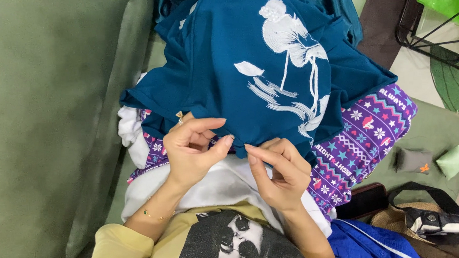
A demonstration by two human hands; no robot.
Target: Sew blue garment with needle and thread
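Observation:
A teal blue garment (235,49) with white embroidered flower stitching lies spread over my lap. My left hand (191,150), wearing a ring and a thin bracelet, pinches the garment's near hem between thumb and fingers. My right hand (279,168) pinches the same hem just to the right, the two thumbs almost touching. Under the teal garment lie a purple patterned cloth (367,131) with stars and snowflakes and a white cloth (217,185).
A green sofa cushion (43,114) fills the left side. On the seat at right lie a dark folded item (413,161), a small light green pouch (452,162), a woven bag with black straps (431,220) and a blue cloth (369,240). A black wire frame (436,36) stands at top right.

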